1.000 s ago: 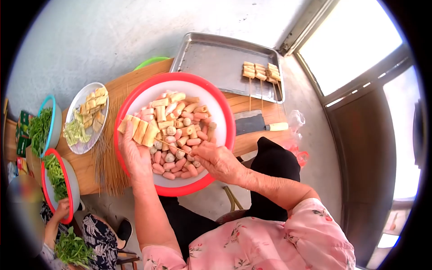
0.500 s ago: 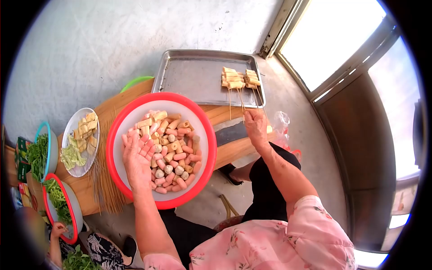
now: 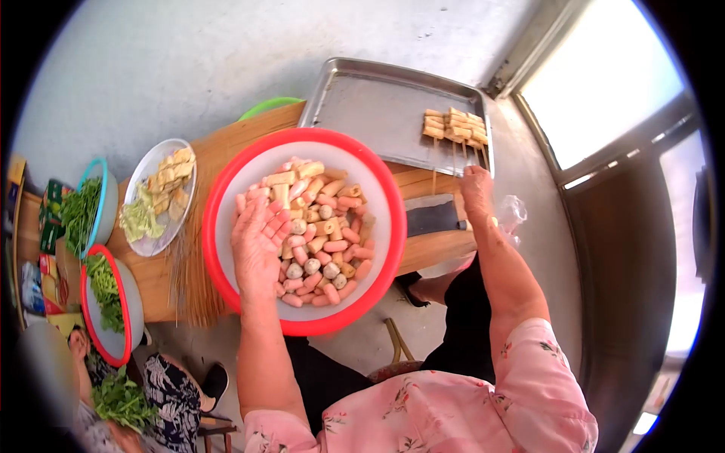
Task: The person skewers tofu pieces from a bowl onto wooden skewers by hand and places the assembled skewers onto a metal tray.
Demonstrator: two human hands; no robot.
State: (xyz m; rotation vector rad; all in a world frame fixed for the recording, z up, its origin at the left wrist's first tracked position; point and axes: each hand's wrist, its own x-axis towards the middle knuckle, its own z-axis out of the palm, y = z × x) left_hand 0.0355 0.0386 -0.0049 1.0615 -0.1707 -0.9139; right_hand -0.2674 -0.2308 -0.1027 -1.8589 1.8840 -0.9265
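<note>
Wooden table [image 3: 155,283] bears the red-rimmed basin [image 3: 402,219]; the metal tray [image 3: 366,106] sits at its one o'clock. Your left hand [image 3: 258,241] lies half-open over its nine o'clock. Your right arm stretches toward two, fingers [image 3: 476,181] bunched narrow beside the filled skewers [image 3: 455,127]; whether they grip one, you cannot tell.

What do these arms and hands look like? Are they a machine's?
No, a person's. The left hand and right hand are ungloved, and no watch shows at either wrist. Pink sleeves with a floral print end near the elbows.
</note>
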